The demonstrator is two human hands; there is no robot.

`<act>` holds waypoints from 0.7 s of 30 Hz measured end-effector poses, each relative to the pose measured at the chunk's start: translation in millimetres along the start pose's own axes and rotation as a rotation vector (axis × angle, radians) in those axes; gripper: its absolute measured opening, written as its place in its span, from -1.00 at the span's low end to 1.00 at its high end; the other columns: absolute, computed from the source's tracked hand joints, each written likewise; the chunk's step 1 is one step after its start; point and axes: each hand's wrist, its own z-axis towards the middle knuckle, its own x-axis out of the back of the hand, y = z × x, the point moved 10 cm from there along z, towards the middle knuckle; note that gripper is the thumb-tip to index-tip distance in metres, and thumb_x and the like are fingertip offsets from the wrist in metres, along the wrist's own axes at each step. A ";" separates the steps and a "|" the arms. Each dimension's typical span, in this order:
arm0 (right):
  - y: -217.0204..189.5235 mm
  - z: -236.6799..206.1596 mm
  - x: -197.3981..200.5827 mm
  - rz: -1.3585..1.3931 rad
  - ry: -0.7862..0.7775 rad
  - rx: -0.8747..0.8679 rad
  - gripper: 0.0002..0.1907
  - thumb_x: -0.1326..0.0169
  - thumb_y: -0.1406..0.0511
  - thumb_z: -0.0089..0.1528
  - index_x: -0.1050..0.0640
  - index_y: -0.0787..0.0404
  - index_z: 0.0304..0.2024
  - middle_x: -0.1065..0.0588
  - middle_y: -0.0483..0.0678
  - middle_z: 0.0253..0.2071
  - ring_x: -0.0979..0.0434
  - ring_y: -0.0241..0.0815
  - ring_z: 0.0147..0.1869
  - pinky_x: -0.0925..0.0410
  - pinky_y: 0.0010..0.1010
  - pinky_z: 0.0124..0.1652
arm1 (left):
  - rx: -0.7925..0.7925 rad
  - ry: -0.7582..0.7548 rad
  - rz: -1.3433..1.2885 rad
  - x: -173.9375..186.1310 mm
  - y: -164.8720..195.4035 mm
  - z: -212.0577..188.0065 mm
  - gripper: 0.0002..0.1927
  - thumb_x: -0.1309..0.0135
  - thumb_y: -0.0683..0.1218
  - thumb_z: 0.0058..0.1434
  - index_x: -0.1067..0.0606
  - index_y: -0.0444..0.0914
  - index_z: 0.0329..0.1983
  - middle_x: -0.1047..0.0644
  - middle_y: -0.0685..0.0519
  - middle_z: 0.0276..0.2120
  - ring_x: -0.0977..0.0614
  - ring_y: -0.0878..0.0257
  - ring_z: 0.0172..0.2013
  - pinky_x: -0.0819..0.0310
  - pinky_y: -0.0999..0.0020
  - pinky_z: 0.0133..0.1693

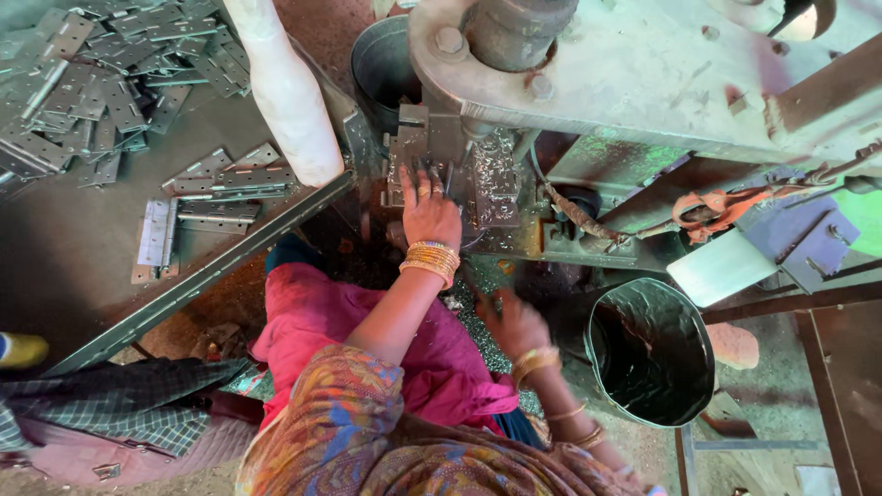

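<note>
While right hand (516, 323) blurs, left hand (428, 209) perhaps touches press (441, 152).

My right hand (516, 323) is smeared by motion blur, so I cannot tell whether it grips anything. My left hand's (428, 213) fingertips are tucked under the press machine (634, 73), hiding what they touch. At ten o'clock the hinge pile (101, 83) runs off the edge. The bucket's (650, 354) inside is too dark to read.
</note>
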 end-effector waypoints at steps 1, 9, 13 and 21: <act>9.3 -6.3 -15.2 -0.015 -0.055 -0.033 -0.54 -0.03 -0.10 0.25 -0.53 0.08 -0.09 -0.61 0.16 -0.24 -0.62 0.27 -0.14 -0.43 0.11 -0.15 | 0.003 0.084 -0.016 7.6 -0.9 -2.8 -0.55 0.14 0.06 0.35 -0.59 -0.29 0.05 -0.34 -0.15 0.37 -0.19 -0.02 0.45 0.48 -0.21 0.40; 42.3 21.0 -44.2 -0.023 -0.298 -0.083 -0.49 -0.03 -0.15 0.25 -0.57 0.11 -0.15 -0.60 0.23 -0.24 -0.60 0.28 -0.06 -0.43 0.06 -0.08 | -0.066 0.218 -0.027 2.3 -8.0 -17.3 -0.54 0.11 0.03 0.30 -0.59 -0.31 0.10 -0.42 -0.08 0.31 -0.28 -0.02 0.38 0.43 -0.26 0.41; 25.3 9.1 -30.9 0.036 -0.145 0.032 -0.46 -0.04 -0.13 0.25 -0.53 0.17 -0.08 -0.58 0.26 -0.21 -0.60 0.31 -0.09 -0.42 0.09 -0.13 | -0.048 0.146 0.028 -5.5 -3.0 -15.3 -0.62 0.13 -0.03 0.34 -0.64 -0.27 -0.02 -0.43 -0.10 0.30 -0.28 0.00 0.41 0.42 -0.24 0.42; 34.4 14.9 -37.8 -0.032 -0.169 0.018 -0.49 -0.07 -0.13 0.23 -0.53 0.15 -0.13 -0.58 0.22 -0.23 -0.58 0.33 -0.10 -0.40 0.12 -0.14 | -0.072 0.164 0.026 -2.7 -5.3 -20.2 -0.65 0.11 -0.10 0.28 -0.66 -0.27 -0.09 -0.45 -0.09 0.28 -0.28 -0.01 0.41 0.41 -0.28 0.41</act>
